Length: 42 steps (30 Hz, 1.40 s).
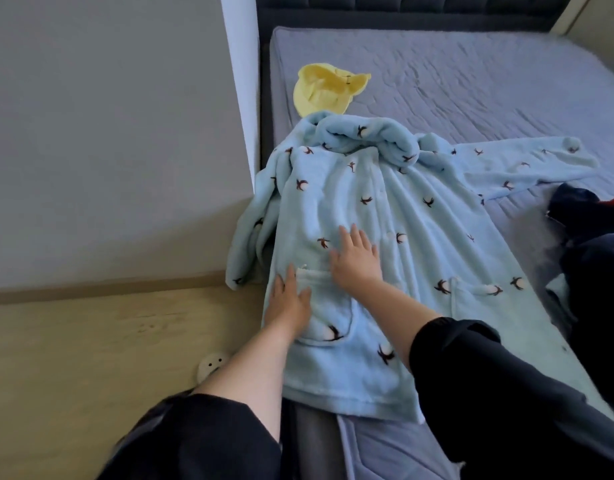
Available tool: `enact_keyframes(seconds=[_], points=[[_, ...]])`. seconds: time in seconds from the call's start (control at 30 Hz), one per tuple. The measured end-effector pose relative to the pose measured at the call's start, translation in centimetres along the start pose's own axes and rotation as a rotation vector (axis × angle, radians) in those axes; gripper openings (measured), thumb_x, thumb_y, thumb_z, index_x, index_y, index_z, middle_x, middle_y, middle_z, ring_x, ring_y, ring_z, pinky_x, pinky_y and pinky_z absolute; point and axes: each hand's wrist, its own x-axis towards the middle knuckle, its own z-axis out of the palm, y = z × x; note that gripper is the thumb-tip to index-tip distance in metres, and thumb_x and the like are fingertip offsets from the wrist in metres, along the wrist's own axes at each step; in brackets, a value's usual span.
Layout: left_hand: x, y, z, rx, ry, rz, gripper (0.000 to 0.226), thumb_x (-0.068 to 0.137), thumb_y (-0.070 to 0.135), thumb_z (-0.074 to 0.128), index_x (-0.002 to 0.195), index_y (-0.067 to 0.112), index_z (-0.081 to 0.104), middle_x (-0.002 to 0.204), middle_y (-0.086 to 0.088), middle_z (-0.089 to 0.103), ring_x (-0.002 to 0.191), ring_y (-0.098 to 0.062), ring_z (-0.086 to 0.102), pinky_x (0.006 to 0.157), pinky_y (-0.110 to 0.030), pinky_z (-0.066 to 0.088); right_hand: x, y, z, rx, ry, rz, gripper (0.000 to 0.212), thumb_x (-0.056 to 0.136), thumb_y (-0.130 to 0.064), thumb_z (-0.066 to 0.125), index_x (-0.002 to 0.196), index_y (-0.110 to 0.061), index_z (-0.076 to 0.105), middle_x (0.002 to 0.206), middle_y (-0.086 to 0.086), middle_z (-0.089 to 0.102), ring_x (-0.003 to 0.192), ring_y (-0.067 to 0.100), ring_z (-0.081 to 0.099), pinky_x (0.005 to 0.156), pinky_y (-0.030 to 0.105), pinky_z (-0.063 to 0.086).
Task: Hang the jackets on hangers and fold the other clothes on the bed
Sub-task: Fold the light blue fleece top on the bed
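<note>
A light blue fleece robe (385, 209) with small dark bird prints lies face up across the left side of the bed (471, 98). Its collar points toward the headboard, one sleeve stretches out to the right, and the other sleeve hangs over the bed's left edge. My left hand (290, 299) lies flat on the robe at the top of its left pocket. My right hand (355, 259) presses flat on the robe's front just above and to the right of that, fingers spread. Both hands hold nothing.
A yellow garment (324, 90) lies on the mattress beyond the robe's collar. Dark clothes (589, 237) with a bit of red are heaped at the right edge. A grey wall and wooden floor (90, 341) lie left of the bed; a white round object (212, 365) sits on the floor.
</note>
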Motion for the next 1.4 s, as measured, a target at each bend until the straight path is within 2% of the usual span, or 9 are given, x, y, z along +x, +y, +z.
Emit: enact_keyframes(seconds=[0.1, 0.2, 0.4, 0.53, 0.73, 0.93, 1.13, 1.27, 1.4], points=[[1.6, -1.2, 0.2, -0.019, 0.109, 0.047, 0.055, 0.101, 0.033, 0.038, 0.152, 0.022, 0.019, 0.157, -0.01, 0.019, 0.144, -0.026, 0.018, 0.115, -0.035, 0.02, 1.5, -0.3, 2.1, 0.01, -0.065, -0.032, 0.056, 0.099, -0.043, 0.028, 0.151, -0.028, 0.012, 0.161, -0.001, 0.002, 0.147, 0.021, 0.0, 0.117, 0.046, 0.002], [3.7, -1.1, -0.5, -0.213, 0.357, -0.003, 0.032, 0.098, 0.023, 0.045, 0.127, 0.016, 0.055, 0.129, -0.013, 0.053, 0.122, -0.031, 0.046, 0.095, -0.031, 0.037, 1.7, 0.9, 4.1, 0.072, -0.063, 0.0, 0.059, 0.098, -0.045, 0.031, 0.152, -0.031, 0.011, 0.161, -0.005, 0.001, 0.147, 0.016, -0.002, 0.118, 0.041, -0.003], [9.2, -0.3, -3.8, -0.875, 0.452, -0.223, 0.044, 0.096, 0.013, 0.043, 0.14, 0.017, 0.04, 0.134, -0.004, 0.05, 0.108, -0.018, 0.05, 0.085, -0.025, 0.036, 3.0, 1.8, 5.7, 0.002, -0.053, -0.015, 0.062, 0.097, -0.045, 0.029, 0.152, -0.032, 0.005, 0.161, -0.006, -0.001, 0.146, 0.013, -0.004, 0.117, 0.04, -0.006], [11.4, -0.1, -4.6, -1.206, 0.361, -0.223, 0.055, 0.096, 0.01, 0.046, 0.147, 0.023, 0.029, 0.139, -0.007, 0.048, 0.123, -0.024, 0.05, 0.104, -0.038, 0.042, 3.9, 1.9, 5.9, -0.038, -0.117, -0.002, 0.064, 0.096, -0.045, 0.029, 0.152, -0.031, 0.002, 0.16, -0.005, -0.004, 0.146, 0.015, -0.006, 0.117, 0.043, -0.005], [12.5, -0.5, -7.6, -2.019, 0.021, -0.305, 0.027, 0.098, 0.03, 0.05, 0.116, 0.013, 0.059, 0.133, -0.017, 0.05, 0.125, -0.03, 0.047, 0.11, -0.047, 0.034, 4.2, 2.0, 6.0, -0.029, -0.148, 0.002, 0.064, 0.096, -0.045, 0.03, 0.152, -0.032, 0.001, 0.16, -0.005, -0.006, 0.146, 0.015, -0.007, 0.117, 0.043, -0.006], [12.2, -0.5, -9.1, -2.255, 0.117, -0.341, 0.044, 0.099, 0.024, 0.046, 0.137, 0.001, 0.043, 0.142, -0.015, 0.044, 0.136, -0.025, 0.038, 0.114, -0.042, 0.024, 4.3, 2.1, 5.9, -0.022, -0.175, 0.002, 0.064, 0.096, -0.045, 0.029, 0.151, -0.033, -0.002, 0.16, -0.007, -0.009, 0.146, 0.014, -0.01, 0.117, 0.041, -0.008], [11.3, 0.6, -10.9, -2.32, 0.337, -0.335, 0.033, 0.097, 0.018, 0.054, 0.13, 0.011, 0.054, 0.137, 0.002, 0.053, 0.127, -0.013, 0.049, 0.108, -0.032, 0.034, 4.5, 2.0, 5.7, -0.001, -0.197, 0.012, 0.064, 0.096, -0.046, 0.029, 0.151, -0.034, -0.001, 0.16, -0.008, -0.009, 0.146, 0.013, -0.01, 0.116, 0.041, -0.008], [9.8, 1.1, -13.8, -2.397, 0.403, -0.178, 0.007, 0.094, 0.016, 0.059, 0.095, 0.012, 0.065, 0.093, 0.007, 0.063, 0.089, -0.01, 0.062, 0.104, -0.028, 0.042, 4.6, 1.8, 5.0, 0.025, -0.227, 0.03, 0.063, 0.096, -0.045, 0.032, 0.151, -0.034, 0.002, 0.16, -0.008, -0.007, 0.146, 0.013, -0.008, 0.117, 0.04, -0.007], [7.5, 2.5, -16.7, -2.482, 0.331, 0.125, 0.02, 0.094, 0.005, 0.055, 0.074, 0.007, 0.057, 0.061, -0.002, 0.057, 0.067, -0.016, 0.054, 0.095, -0.03, 0.045, 4.4, 1.5, 3.9, 0.119, -0.257, 0.041, 0.065, 0.095, -0.042, 0.041, 0.151, -0.033, 0.009, 0.161, -0.006, -0.001, 0.147, 0.014, -0.003, 0.118, 0.039, -0.004]])
